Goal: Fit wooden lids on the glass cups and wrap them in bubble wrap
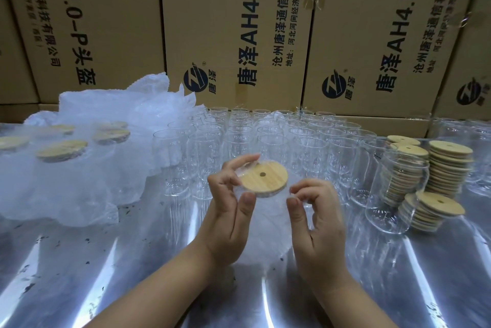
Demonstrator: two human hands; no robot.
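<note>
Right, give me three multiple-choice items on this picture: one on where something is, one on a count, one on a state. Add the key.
1. Where do the loose lid stacks stand?
A. on the table, at its right side
B. on the floor
C. on a shelf

2. How many holes does the held lid show?
A. none
B. one
C. three

3. The rows of glass cups behind it are:
A. all lidded
B. upright and open
C. lying on their sides

Key: 1 A, the stacks rise from the shiny tabletop at the right edge of the view; 2 B, a single dark hole sits near the lid's middle; 3 B, their bare rims face up with no lids on them.
</note>
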